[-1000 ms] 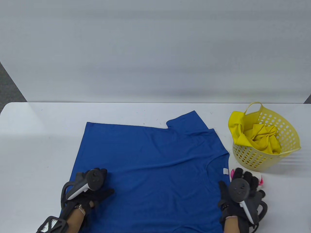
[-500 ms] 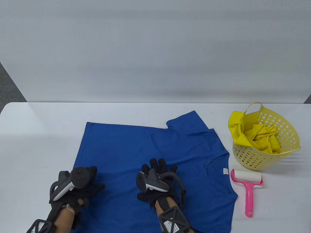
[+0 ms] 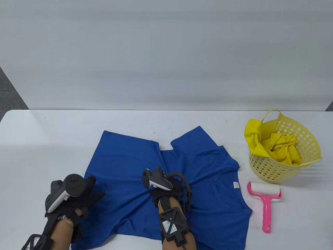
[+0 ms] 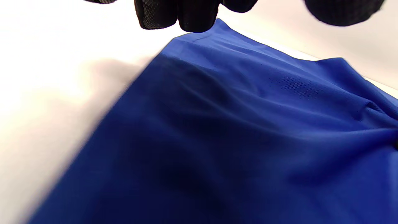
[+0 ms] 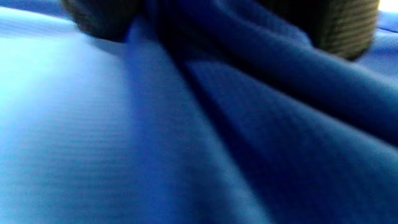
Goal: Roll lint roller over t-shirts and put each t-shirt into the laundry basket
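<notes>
A blue t-shirt [image 3: 130, 161] lies on the white table, pulled into folds that run toward its middle. My right hand [image 3: 169, 186] grips a bunch of that cloth there, and in the right wrist view a ridge of the blue t-shirt [image 5: 248, 77] runs up between my dark fingers [image 5: 342, 28]. At the shirt's left edge my left hand [image 3: 92, 191] rests with its fingers spread. In the left wrist view its fingertips [image 4: 186, 15] hang above the blue t-shirt [image 4: 233, 130], holding nothing. The pink lint roller [image 3: 264, 199] lies alone to the right of the shirt.
A yellow laundry basket [image 3: 312, 142] stands at the right with a yellow t-shirt [image 3: 281, 148] inside, just behind the roller. Bare white table [image 3: 52, 143] stretches to the left of the shirt and behind it. A grey wall rises behind the table.
My right hand left the lint roller, crossed to the shirt's middle and closed on the cloth, drawing the flat shirt into folds. My left hand slid back to the left.
</notes>
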Motion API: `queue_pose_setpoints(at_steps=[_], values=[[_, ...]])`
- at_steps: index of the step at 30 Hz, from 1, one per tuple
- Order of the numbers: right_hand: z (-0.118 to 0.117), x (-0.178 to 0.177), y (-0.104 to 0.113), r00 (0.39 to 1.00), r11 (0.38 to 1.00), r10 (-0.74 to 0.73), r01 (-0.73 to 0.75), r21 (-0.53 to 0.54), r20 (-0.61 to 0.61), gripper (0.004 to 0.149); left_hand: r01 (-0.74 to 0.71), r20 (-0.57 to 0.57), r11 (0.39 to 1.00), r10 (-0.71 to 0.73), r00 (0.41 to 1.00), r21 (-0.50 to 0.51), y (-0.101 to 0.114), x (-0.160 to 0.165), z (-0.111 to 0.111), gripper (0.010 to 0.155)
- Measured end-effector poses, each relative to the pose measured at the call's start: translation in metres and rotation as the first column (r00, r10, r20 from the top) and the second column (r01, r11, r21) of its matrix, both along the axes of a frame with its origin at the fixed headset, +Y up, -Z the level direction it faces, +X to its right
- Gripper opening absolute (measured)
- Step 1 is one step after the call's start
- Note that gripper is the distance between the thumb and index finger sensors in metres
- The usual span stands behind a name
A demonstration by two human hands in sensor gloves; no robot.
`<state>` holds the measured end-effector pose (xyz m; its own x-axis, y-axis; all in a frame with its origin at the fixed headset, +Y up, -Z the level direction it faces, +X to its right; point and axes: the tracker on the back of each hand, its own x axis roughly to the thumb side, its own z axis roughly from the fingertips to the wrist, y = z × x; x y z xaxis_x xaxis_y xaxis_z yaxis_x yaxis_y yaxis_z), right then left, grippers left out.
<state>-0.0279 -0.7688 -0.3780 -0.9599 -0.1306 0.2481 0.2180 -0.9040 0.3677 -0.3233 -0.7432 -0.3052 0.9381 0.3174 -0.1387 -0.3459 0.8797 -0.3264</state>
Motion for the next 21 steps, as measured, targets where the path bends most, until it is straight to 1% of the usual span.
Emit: queue_pose_setpoints(at_steps=[3, 5, 7, 8, 9, 10, 11, 12, 13, 14, 15, 16, 17, 18, 19, 20, 21], values=[[0.003, 0.005, 0.001, 0.998, 0.998, -0.067, 0.067, 0.006, 0.007, 0.044, 0.004, 0.000, 1.000, -0.004, 1.000, 0.008, 0.001, -0.001, 0.001, 0.086], [0.005, 0.010, 0.007, 0.994, 0.993, -0.114, 0.113, 0.033, 0.005, 0.043, 0.020, -0.002, 0.999, -0.020, 1.000, 0.025, 0.003, -0.002, 0.000, 0.086], [0.009, 0.017, 0.022, 0.973, 0.969, -0.231, 0.229, 0.092, 0.009, 0.043, 0.034, -0.003, 0.998, -0.034, 0.999, 0.049, 0.006, -0.004, 0.000, 0.085], [0.013, 0.022, 0.036, 0.946, 0.933, -0.325, 0.322, 0.158, -0.007, 0.044, 0.035, -0.008, 0.998, -0.035, 0.999, 0.059, 0.007, -0.005, 0.000, 0.085], [0.016, 0.025, 0.046, 0.921, 0.899, -0.388, 0.384, 0.209, -0.023, 0.044, 0.032, -0.012, 0.998, -0.031, 0.999, 0.062, 0.007, -0.006, 0.000, 0.085], [0.020, 0.030, 0.064, 0.871, 0.829, -0.489, 0.483, 0.282, -0.051, 0.044, 0.022, -0.015, 0.998, -0.021, 1.000, 0.064, 0.006, -0.007, -0.001, 0.085], [0.025, 0.035, 0.082, 0.811, 0.752, -0.580, 0.571, 0.329, -0.082, 0.044, 0.008, -0.013, 0.997, -0.007, 1.000, 0.072, 0.006, -0.008, -0.001, 0.085], [0.030, 0.039, 0.095, 0.762, 0.689, -0.638, 0.628, 0.361, -0.106, 0.044, 0.003, -0.010, 0.996, -0.002, 1.000, 0.088, 0.006, -0.008, -0.001, 0.085], [0.036, 0.044, 0.111, 0.699, 0.610, -0.699, 0.693, 0.384, -0.151, 0.044, 0.012, -0.006, 0.994, -0.011, 1.000, 0.111, 0.007, -0.008, -0.001, 0.084], [0.043, 0.048, 0.128, 0.625, 0.518, -0.751, 0.757, 0.398, -0.212, 0.044, 0.026, -0.003, 0.991, -0.026, 1.000, 0.128, 0.008, -0.008, 0.000, 0.084], [0.050, 0.053, 0.144, 0.557, 0.438, -0.780, 0.812, 0.386, -0.284, 0.044, 0.033, -0.001, 0.989, -0.033, 0.999, 0.141, 0.009, -0.007, 0.000, 0.083], [0.057, 0.057, 0.156, 0.520, 0.390, -0.791, 0.834, 0.390, -0.323, 0.044, 0.031, 0.004, 0.988, -0.032, 0.999, 0.148, 0.009, -0.006, 0.000, 0.083], [0.065, 0.063, 0.168, 0.492, 0.338, -0.795, 0.845, 0.415, -0.355, 0.044, 0.029, 0.008, 0.988, -0.030, 1.000, 0.149, 0.009, -0.005, 0.001, 0.083], [0.073, 0.069, 0.179, 0.477, 0.292, -0.781, 0.850, 0.439, -0.403, 0.044, 0.031, 0.012, 0.989, -0.033, 0.999, 0.147, 0.008, -0.003, 0.001, 0.083], [0.085, 0.078, 0.192, 0.477, 0.239, -0.747, 0.842, 0.483, -0.463, 0.044, 0.040, 0.021, 0.988, -0.043, 0.999, 0.150, 0.007, -0.002, 0.001, 0.083], [0.092, 0.085, 0.198, 0.488, 0.207, -0.717, 0.831, 0.516, -0.498, 0.044, 0.043, 0.028, 0.986, -0.048, 0.998, 0.158, 0.006, -0.001, 0.001, 0.084], [0.102, 0.093, 0.205, 0.520, 0.177, -0.656, 0.810, 0.558, -0.547, 0.044, 0.043, 0.035, 0.983, -0.050, 0.998, 0.178, 0.006, 0.000, 0.001, 0.085]])
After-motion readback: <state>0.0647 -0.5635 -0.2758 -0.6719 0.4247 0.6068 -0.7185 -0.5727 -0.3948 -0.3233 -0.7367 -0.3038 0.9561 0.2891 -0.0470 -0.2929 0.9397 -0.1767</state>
